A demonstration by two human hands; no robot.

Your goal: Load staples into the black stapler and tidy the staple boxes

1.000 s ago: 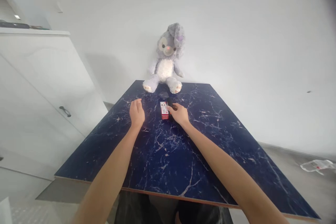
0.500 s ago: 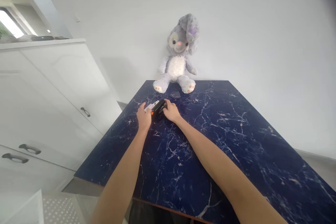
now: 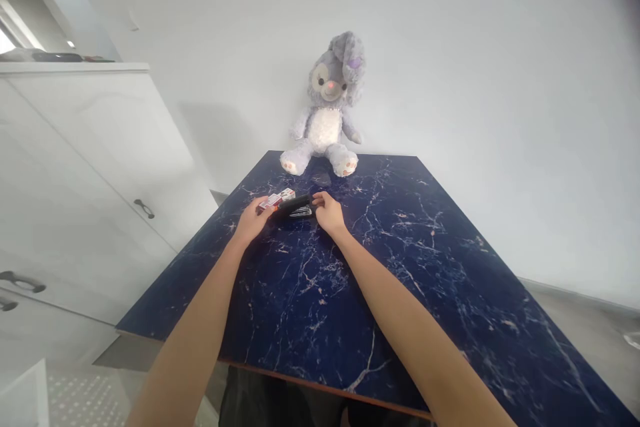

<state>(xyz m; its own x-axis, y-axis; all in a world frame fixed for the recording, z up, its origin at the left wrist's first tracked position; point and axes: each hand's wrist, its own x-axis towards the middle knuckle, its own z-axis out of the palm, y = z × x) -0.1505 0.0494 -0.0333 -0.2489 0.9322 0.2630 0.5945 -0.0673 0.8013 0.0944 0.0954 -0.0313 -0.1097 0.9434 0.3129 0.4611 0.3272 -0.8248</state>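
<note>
A black stapler (image 3: 296, 205) lies across the dark blue marble table (image 3: 400, 267), between my two hands. My right hand (image 3: 327, 212) grips its right end with curled fingers. My left hand (image 3: 254, 219) is closed at the stapler's left end. A small red and white box (image 3: 278, 199) lies just beyond my left fingers, and whether they touch it is unclear. A grey plush rabbit (image 3: 327, 110) sits against the wall at the table's far edge.
A white cabinet (image 3: 85, 167) with dark handles stands close along the table's left side. A small dark object (image 3: 323, 179) lies in front of the rabbit's feet. A white wall (image 3: 475, 80) runs behind the table.
My left hand moved in from the bare table to the stapler's left end. The red box shifted left and turned, and the stapler now lies across between both hands.
</note>
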